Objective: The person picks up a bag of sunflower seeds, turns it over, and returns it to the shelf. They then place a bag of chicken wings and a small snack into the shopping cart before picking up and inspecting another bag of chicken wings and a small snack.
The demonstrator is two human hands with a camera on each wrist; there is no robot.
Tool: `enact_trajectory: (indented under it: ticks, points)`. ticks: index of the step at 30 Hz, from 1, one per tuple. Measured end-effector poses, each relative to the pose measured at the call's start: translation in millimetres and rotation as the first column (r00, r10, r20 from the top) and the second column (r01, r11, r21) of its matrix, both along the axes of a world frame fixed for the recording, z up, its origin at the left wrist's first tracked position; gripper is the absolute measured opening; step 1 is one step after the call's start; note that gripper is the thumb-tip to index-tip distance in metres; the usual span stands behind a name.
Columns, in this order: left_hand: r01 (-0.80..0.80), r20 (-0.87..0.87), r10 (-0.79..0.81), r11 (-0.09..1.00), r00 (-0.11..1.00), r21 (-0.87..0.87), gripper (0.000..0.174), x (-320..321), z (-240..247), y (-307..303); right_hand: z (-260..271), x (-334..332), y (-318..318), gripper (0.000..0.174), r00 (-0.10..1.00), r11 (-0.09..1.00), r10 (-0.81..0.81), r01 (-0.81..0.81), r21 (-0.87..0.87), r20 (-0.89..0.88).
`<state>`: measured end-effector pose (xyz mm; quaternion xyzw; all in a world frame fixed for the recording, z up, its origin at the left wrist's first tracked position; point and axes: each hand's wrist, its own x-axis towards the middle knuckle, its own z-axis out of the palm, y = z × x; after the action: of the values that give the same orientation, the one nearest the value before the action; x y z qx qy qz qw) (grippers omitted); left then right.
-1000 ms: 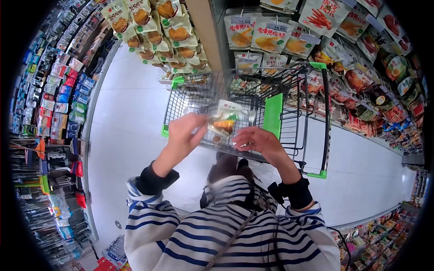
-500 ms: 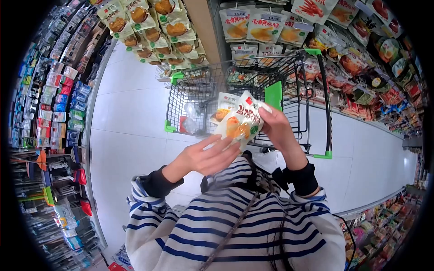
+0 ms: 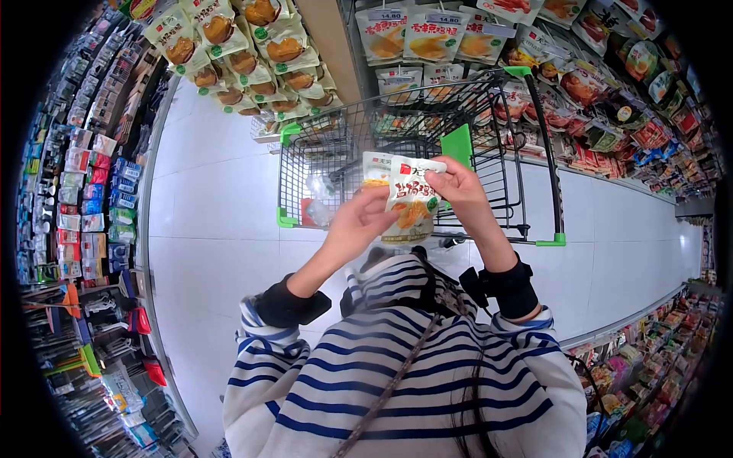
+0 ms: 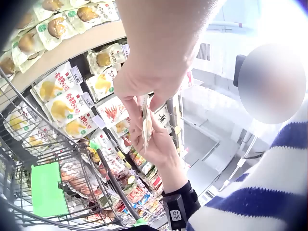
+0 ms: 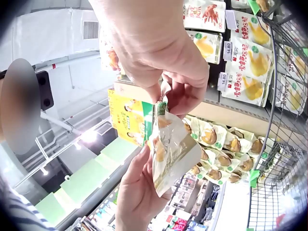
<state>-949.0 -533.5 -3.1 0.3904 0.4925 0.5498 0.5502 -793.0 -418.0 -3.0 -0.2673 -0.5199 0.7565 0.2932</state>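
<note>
In the head view a white food pouch (image 3: 413, 200) with red lettering and a food picture is held upright over the cart's near edge. The left hand (image 3: 356, 224) pinches its left side, and the right hand (image 3: 463, 195) pinches its upper right corner. Behind it a second pouch (image 3: 376, 164) shows partly; what supports it cannot be told. In the left wrist view the pouch (image 4: 147, 126) appears edge-on between the left hand (image 4: 153, 79) and right hand (image 4: 156, 144). The right wrist view shows the pouch (image 5: 174, 153) between the right hand (image 5: 161, 62) and left hand (image 5: 139, 192).
The wire shopping cart (image 3: 305, 172) with green corners stands in front, with a clear plastic item (image 3: 319, 187) inside. Hanging pouches (image 3: 284, 47) fill the racks ahead, and more packets (image 3: 584, 84) line the right. Shelves of small goods (image 3: 95, 179) run along the left, beside pale floor (image 3: 206, 191).
The hands came together on the front pouch, which was tilted half a second ago and now stands more upright. The left hand has moved up its side. The cart sits slightly higher in view.
</note>
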Motion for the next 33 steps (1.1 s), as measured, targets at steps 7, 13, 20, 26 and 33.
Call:
enact_trajectory:
  ticks: [7,13,20,26,33]
  points:
    - [-0.022,-0.004,0.022,0.996,1.0,-0.083,0.03,-5.4,4.3,5.6,14.4,4.6,-8.5,0.017,0.991,0.995,-0.049,0.059,-0.08,0.125]
    - [-0.065,0.001,0.065,0.995,0.998,-0.082,0.032,-13.0,0.5,5.2,-3.9,14.0,-20.6,0.012,0.986,1.0,0.018,-0.016,-0.011,0.164]
    - [-0.043,0.013,0.043,0.999,0.999,-0.027,0.033,-13.2,1.4,0.7,-9.8,11.0,-26.0,0.007,0.991,1.0,-0.004,0.0,0.025,0.132]
    - [-0.014,-0.012,0.014,1.0,1.0,-0.024,0.032,-19.2,-6.4,-3.4,-8.7,8.5,-30.6,0.005,0.994,1.0,-0.011,0.009,0.018,0.106]
    - [0.0,-0.034,-0.002,0.999,0.999,-0.053,0.03,-23.6,-3.9,-9.2,-14.0,4.1,-39.3,0.003,0.992,0.997,-0.073,0.069,0.043,0.106]
